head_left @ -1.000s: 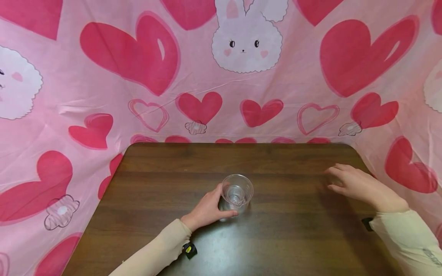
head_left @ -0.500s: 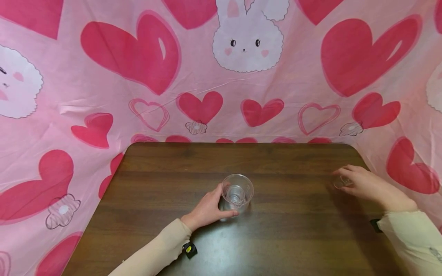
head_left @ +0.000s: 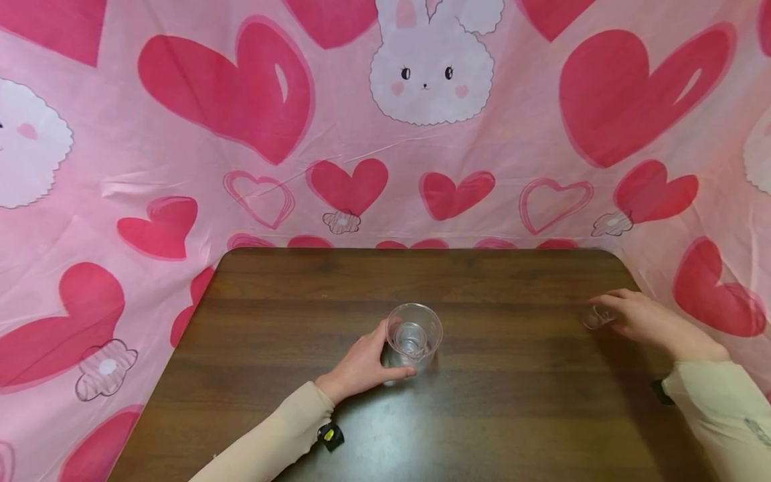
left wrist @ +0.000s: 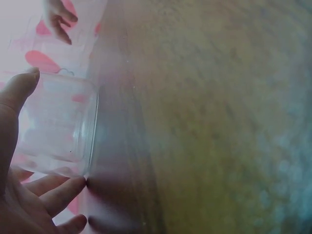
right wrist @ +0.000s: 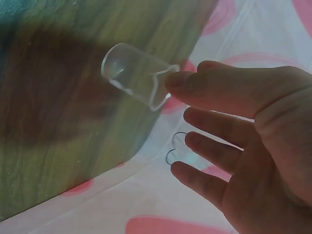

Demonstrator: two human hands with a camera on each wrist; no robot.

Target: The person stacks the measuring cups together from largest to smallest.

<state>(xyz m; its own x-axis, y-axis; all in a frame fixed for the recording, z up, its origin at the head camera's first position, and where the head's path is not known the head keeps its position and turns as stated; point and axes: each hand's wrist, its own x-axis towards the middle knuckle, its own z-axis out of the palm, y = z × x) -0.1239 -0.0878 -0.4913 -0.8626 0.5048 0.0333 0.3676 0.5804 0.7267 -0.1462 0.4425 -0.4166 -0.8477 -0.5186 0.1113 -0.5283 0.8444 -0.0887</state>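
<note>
We see a large, clear, round plastic cup (head_left: 423, 320) upright near the middle of the dark brown wood-grain table (head_left: 494, 415), the left hand's (head_left: 360, 361) thumb and fingers curled round its eight o'clock side. Well apart at three o'clock, we find the right hand (head_left: 653, 323) pinching one end of a small, clear, cylindrical cup (head_left: 596, 317), its lower fingers spread; pink heart-print cloth (head_left: 343, 127) hangs at twelve.

In the head view, the right hand (head_left: 656, 326) partly hides a small cup (head_left: 595, 318).
</note>
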